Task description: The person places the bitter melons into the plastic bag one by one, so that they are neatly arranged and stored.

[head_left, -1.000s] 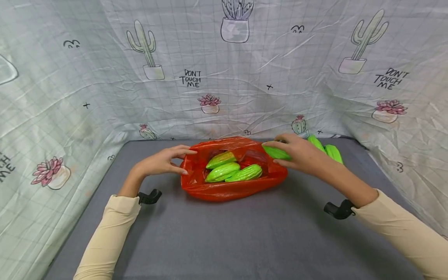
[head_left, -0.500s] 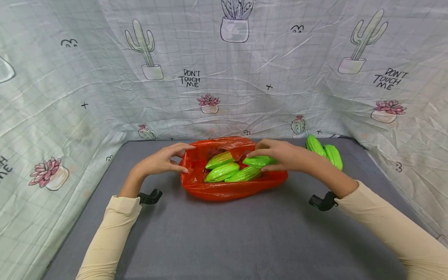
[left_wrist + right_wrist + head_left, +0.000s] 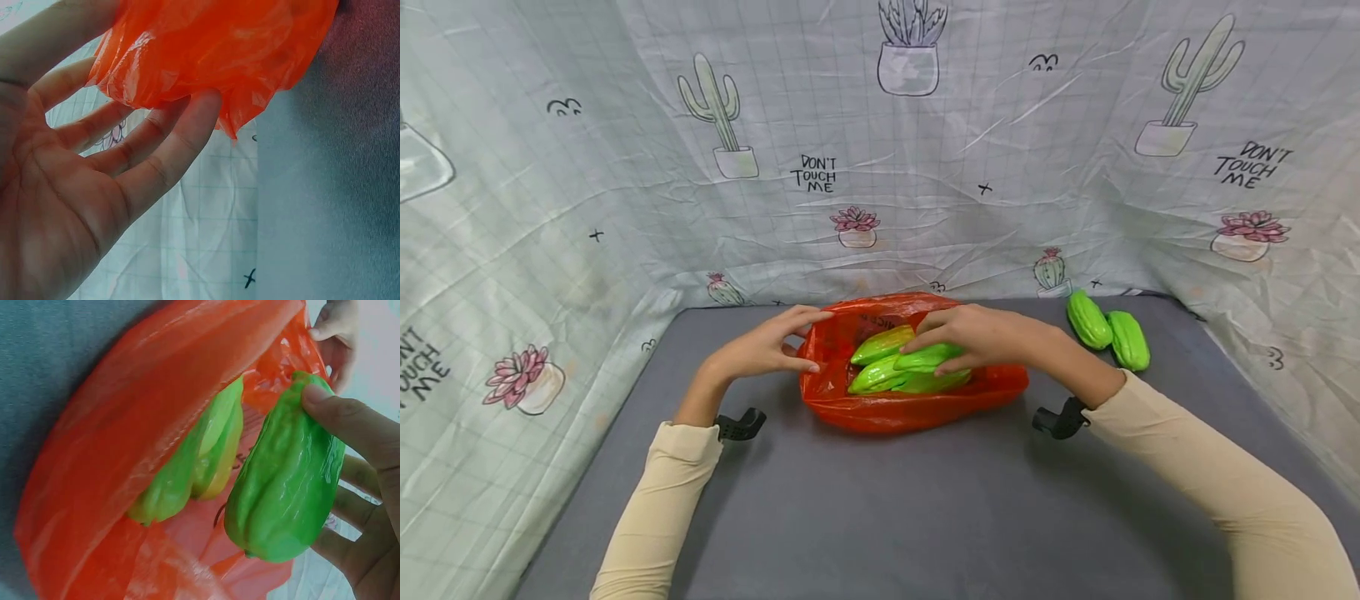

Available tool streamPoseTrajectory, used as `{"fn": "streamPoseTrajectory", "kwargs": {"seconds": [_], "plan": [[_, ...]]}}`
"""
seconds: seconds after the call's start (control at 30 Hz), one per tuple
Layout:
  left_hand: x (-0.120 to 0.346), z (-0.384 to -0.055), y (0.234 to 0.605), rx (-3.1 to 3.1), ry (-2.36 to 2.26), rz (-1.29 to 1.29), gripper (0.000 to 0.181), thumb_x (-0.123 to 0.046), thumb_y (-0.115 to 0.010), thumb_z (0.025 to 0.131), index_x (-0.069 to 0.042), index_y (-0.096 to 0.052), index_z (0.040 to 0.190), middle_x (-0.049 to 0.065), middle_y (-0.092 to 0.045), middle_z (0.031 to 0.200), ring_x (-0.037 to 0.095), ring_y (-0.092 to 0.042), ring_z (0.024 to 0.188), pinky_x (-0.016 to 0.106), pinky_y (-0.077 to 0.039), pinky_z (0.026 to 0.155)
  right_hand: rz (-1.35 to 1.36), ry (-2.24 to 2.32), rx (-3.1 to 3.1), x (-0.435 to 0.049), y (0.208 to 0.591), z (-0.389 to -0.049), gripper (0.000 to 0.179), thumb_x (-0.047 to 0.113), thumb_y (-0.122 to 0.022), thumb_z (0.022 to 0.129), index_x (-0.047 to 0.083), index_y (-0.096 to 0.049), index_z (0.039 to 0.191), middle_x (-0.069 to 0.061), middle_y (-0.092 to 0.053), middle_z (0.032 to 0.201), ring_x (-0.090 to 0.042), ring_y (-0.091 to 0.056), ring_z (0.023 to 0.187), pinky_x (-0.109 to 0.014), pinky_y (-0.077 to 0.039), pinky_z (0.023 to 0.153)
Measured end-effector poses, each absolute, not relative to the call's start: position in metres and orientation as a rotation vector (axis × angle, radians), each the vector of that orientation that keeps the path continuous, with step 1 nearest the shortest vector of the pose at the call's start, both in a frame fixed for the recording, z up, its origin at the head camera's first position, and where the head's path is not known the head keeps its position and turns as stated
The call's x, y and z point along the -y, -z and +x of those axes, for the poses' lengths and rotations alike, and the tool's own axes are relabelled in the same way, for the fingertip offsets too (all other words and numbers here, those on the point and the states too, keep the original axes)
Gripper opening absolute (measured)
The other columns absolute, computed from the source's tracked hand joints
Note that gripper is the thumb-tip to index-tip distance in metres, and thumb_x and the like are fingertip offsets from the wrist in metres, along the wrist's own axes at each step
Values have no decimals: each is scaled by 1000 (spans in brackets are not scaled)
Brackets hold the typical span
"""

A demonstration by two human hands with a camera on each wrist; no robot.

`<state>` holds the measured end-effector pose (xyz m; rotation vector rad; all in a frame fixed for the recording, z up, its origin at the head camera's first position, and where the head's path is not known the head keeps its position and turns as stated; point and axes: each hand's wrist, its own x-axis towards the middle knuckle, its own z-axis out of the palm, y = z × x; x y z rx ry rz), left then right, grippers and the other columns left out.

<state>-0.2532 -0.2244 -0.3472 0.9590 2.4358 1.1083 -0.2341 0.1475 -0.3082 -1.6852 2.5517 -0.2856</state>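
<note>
Head view fwd/down, wrist views nr bag (image 3: 880, 414)

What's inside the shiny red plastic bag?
Inside the shiny red plastic bag are three ridged green gourds, one partly yellow. A fourth gourd is in the right hand's grip over them. Whatever is beneath them is covered, so I can't tell.

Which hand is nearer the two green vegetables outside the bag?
Right. The right hand holds another vegetable over the bag, left of the pair; the left hand is farther, at the bag's left end.
</note>
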Motion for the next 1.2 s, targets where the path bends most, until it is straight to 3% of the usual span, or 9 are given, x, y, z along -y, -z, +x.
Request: {"fn": "streamPoseTrajectory", "kwargs": {"seconds": [0.5, 0.83, 1.2], "plan": [[216, -253, 348, -2453, -1108, 964, 84, -14, -82, 87, -14, -37, 158, 11, -34, 155, 32, -46, 130, 43, -55, 94, -1721, 317, -2466, -145, 309, -248, 53, 21, -80, 89, 19, -65, 140, -7, -66, 129, -21, -65, 112, -35, -56, 90], [213, -252, 347, -2487, -1060, 983, 85, -13, -81, 88, -13, -35, 159, 13, -32, 157, 33, -48, 130, 48, -53, 97, -1721, 482, -2421, -139, 313, -256, 51, 25, -82, 85, 19, -69, 135, -4, -69, 126, -15, -67, 104, -27, -55, 78], [213, -251, 349, -2568, -925, 1014, 84, -18, -82, 88, -13, -36, 159, 12, -32, 157, 33, -48, 128, 48, -52, 95, -1730, 482, -2337, -129, 312, -264, 53, 23, -84, 83, 17, -69, 134, -6, -71, 126, -20, -67, 113, -36, -55, 90]]}}
